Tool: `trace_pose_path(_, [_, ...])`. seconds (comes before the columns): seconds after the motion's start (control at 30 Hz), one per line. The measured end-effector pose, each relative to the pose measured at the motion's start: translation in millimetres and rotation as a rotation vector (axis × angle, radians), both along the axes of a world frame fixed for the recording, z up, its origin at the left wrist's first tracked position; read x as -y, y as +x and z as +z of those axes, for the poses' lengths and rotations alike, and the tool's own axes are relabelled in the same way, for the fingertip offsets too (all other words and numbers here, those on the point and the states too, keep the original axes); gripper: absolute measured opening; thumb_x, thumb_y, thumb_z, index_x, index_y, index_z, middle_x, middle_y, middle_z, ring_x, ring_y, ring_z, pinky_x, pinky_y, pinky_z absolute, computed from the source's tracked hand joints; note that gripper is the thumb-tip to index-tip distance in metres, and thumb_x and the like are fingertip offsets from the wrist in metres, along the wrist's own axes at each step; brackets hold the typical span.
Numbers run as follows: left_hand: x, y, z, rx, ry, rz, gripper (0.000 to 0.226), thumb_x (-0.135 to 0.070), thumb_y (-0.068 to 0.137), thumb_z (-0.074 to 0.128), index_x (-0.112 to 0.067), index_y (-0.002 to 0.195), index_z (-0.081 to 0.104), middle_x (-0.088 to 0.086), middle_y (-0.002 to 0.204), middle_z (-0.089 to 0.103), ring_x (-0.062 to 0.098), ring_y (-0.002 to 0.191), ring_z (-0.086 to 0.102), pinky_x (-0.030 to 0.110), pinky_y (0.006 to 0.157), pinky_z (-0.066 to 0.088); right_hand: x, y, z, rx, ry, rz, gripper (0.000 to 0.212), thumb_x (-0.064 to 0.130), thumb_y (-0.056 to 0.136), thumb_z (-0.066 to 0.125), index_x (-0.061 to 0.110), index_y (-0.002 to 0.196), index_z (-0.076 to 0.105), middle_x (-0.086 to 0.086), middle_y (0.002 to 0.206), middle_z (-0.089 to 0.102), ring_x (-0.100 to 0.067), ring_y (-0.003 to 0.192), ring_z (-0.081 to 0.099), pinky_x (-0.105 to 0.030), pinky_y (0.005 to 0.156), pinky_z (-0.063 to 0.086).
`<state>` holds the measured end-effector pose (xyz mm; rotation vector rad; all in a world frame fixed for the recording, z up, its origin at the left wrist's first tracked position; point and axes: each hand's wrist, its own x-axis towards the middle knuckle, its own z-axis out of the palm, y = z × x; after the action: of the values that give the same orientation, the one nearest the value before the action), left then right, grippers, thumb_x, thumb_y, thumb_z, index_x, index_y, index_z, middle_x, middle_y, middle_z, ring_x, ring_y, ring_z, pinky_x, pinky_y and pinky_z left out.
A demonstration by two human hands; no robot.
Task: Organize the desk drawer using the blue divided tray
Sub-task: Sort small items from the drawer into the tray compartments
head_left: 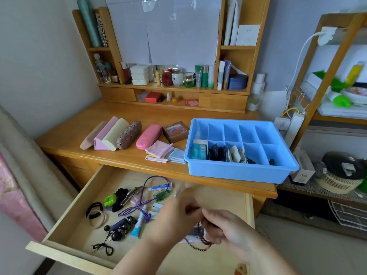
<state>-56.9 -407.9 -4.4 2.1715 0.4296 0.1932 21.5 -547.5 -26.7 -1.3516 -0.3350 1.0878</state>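
The blue divided tray point(238, 171) stands on the desk at the right, with small items in its front compartments and the back row mostly bare. Below it the wooden drawer point(75, 213) is pulled out, holding hair ties, a purple cord point(139, 207), tubes and small trinkets. Over the drawer's right half my left hand point(172, 217) and my right hand point(224, 229) meet, both pinching a dark beaded bracelet point(198, 247) that hangs below them. A small plastic packet under my hands is partly hidden.
Several glasses cases point(119, 135), a brown box point(174, 132) and folded cloths point(160, 151) lie on the desk left of the tray. Cosmetics fill the hutch shelves point(178, 78) behind. A wooden rack point(327, 96) with clutter stands at the right.
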Motion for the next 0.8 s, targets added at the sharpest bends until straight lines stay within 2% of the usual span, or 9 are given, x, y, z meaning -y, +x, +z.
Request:
trace_pose_path(0.1, [-22.8, -5.7, -13.9, -0.027, -0.779, 0.176, 0.033, -0.026, 0.076, 0.070, -0.014, 0.056, 0.047, -0.003, 0.047, 0.038, 0.012, 0.043, 0.044, 0.026, 0.062, 0.049, 8.2, 8.4, -2.1, -0.329, 0.070, -0.247, 0.028, 0.032, 0.079, 0.061, 0.010, 0.061, 0.057, 0.003, 0.042, 0.027, -0.012, 0.038, 0.025, -0.032, 0.063, 0.036])
trace_pose_path(0.17, [-32.2, -18.9, -25.1, 0.140, -1.248, 0.329, 0.031, -0.026, 0.078, 0.061, -0.013, 0.052, 0.051, 0.001, 0.049, 0.040, 0.017, 0.046, 0.052, 0.039, 0.075, 0.053, 14.2, 14.4, -6.3, -0.511, 0.126, -0.374, 0.026, 0.029, 0.079, 0.061, 0.010, 0.061, 0.058, 0.004, 0.041, 0.027, -0.012, 0.035, 0.028, -0.037, 0.069, 0.037])
trace_pose_path(0.3, [-24.2, -30.7, -38.6, 0.367, -1.543, 0.488, 0.018, -0.022, 0.078, 0.057, -0.010, 0.064, 0.056, 0.006, 0.059, 0.053, 0.025, 0.065, 0.066, 0.047, 0.088, 0.048, 9.9, 11.9, -17.7, -0.624, 0.177, -0.504, 0.023, 0.030, 0.078, 0.063, 0.011, 0.064, 0.058, 0.004, 0.043, 0.031, -0.013, 0.039, 0.035, -0.035, 0.066, 0.037])
trace_pose_path(0.4, [0.6, -25.3, -40.3, 0.176, -1.240, 0.537, 0.012, -0.006, 0.083, 0.057, -0.007, 0.071, 0.053, 0.002, 0.050, 0.042, 0.014, 0.047, 0.053, 0.040, 0.083, 0.050, 0.7, 7.1, -19.4, -0.623, 0.203, -0.565, 0.019, 0.029, 0.081, 0.060, 0.013, 0.072, 0.059, 0.003, 0.049, 0.040, -0.015, 0.049, 0.043, -0.036, 0.069, 0.039])
trace_pose_path(0.5, [8.1, -25.2, -34.1, -0.009, -0.153, 0.134, 0.006, -0.019, 0.083, 0.063, -0.019, 0.078, 0.064, -0.008, 0.062, 0.051, 0.000, 0.057, 0.052, 0.007, 0.065, 0.040, -4.6, 5.4, -16.9, -0.489, 0.203, -0.475, 0.017, 0.028, 0.087, 0.052, 0.015, 0.089, 0.063, -0.004, 0.077, 0.069, -0.020, 0.077, 0.063, -0.037, 0.076, 0.038])
trace_pose_path(0.57, [11.1, -24.0, -28.6, 0.035, 0.334, -0.140, 0.012, -0.028, 0.086, 0.055, -0.027, 0.090, 0.067, -0.010, 0.080, 0.059, 0.001, 0.081, 0.053, 0.008, 0.062, 0.033, -8.2, 2.6, -15.9, -0.330, 0.124, -0.352, 0.028, 0.030, 0.092, 0.048, 0.011, 0.099, 0.066, -0.010, 0.096, 0.073, -0.023, 0.089, 0.065, -0.037, 0.084, 0.038])
trace_pose_path(0.67, [18.5, -10.8, -11.9, 0.107, 0.337, -0.184, 0.020, -0.020, 0.077, 0.049, -0.025, 0.090, 0.063, -0.009, 0.078, 0.067, 0.006, 0.074, 0.059, 0.020, 0.063, 0.044, -10.1, -3.8, -9.6, -0.146, 0.024, -0.176, 0.039, 0.041, 0.087, 0.051, 0.008, 0.089, 0.071, -0.012, 0.077, 0.066, -0.020, 0.069, 0.058, -0.029, 0.072, 0.042])
trace_pose_path(0.73, [15.7, 0.7, -5.7, 0.070, 0.174, -0.029, 0.018, -0.015, 0.073, 0.051, -0.025, 0.086, 0.060, -0.010, 0.061, 0.065, 0.002, 0.058, 0.057, 0.020, 0.059, 0.047, -7.9, -4.2, -4.7, -0.103, 0.024, -0.071, 0.038, 0.041, 0.090, 0.049, 0.009, 0.079, 0.066, -0.010, 0.060, 0.052, -0.016, 0.052, 0.045, -0.024, 0.059, 0.041])
trace_pose_path(0.8, [7.4, 6.3, -4.6, -0.039, -0.115, 0.117, 0.016, -0.015, 0.075, 0.063, -0.022, 0.090, 0.062, -0.008, 0.062, 0.059, 0.005, 0.053, 0.050, 0.019, 0.056, 0.041, -4.4, -1.7, -3.4, -0.104, 0.035, -0.032, 0.028, 0.036, 0.083, 0.057, 0.008, 0.078, 0.057, -0.005, 0.054, 0.044, -0.014, 0.048, 0.036, -0.022, 0.052, 0.030])
